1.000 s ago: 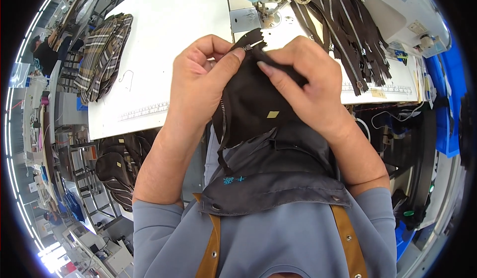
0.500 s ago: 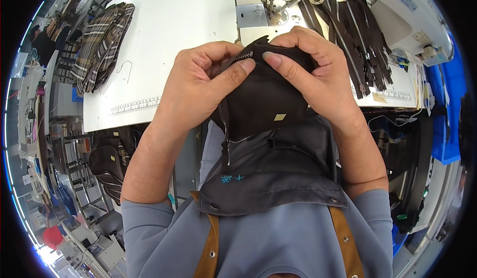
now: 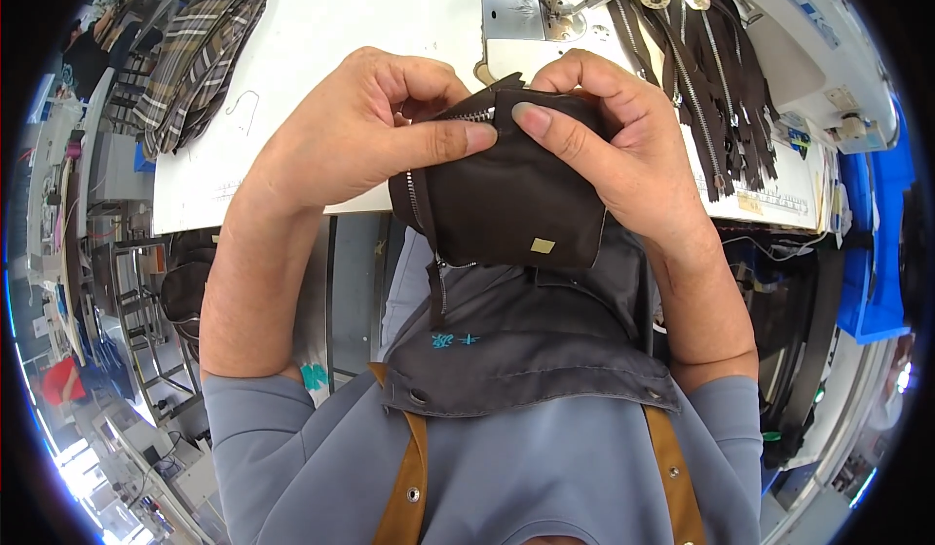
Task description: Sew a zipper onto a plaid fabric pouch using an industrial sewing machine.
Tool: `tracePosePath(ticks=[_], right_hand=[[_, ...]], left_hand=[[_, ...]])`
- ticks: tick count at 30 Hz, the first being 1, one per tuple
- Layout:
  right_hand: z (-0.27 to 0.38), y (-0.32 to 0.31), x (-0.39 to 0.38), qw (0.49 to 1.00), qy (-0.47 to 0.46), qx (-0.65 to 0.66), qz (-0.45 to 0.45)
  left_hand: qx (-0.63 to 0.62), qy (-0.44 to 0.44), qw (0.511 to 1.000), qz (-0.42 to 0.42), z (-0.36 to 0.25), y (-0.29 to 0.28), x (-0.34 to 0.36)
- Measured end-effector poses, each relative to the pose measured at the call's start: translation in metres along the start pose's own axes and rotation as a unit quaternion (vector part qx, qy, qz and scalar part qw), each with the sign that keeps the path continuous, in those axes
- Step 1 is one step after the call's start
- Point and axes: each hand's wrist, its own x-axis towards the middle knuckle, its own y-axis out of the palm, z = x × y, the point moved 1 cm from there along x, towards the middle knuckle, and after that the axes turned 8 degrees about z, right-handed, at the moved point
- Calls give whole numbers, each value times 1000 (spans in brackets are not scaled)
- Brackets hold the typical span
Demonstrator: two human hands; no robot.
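Observation:
A dark brown fabric piece (image 3: pixel 506 194) hangs between my hands above the apron on my lap. It bears a small pale yellow square tag near its lower edge. A metal-toothed zipper (image 3: pixel 413 199) runs along its top and down its left side, its loose end dangling below. My left hand (image 3: pixel 390 131) pinches the zipper edge at the top left, thumb lying over the teeth. My right hand (image 3: pixel 609 136) grips the top right edge, thumb in front and fingers behind. The fingertips behind the fabric are hidden.
Beyond my hands stands a sewing machine (image 3: pixel 575 4) on a white table (image 3: pixel 341 14). Several dark zippers (image 3: pixel 701 87) lie in a bundle to its right. Folded plaid fabric pieces (image 3: pixel 200 58) are stacked at far left. A blue bin (image 3: pixel 872 253) is at the right.
My left hand has moved outward to the left, and its thumb now lies flatter across the zipper. The fabric piece has opened wider to the left. The view has shifted slightly.

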Motion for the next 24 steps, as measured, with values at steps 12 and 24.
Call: tracePosePath(ticks=[12,24], right_hand=[[-8,0,6,999,-42,-26,-19],[-5,6,4,999,13,49,2]], left_hand=[[0,60,993,-99,4,11,1],[97,60,988,-109,-5,10,-1]])
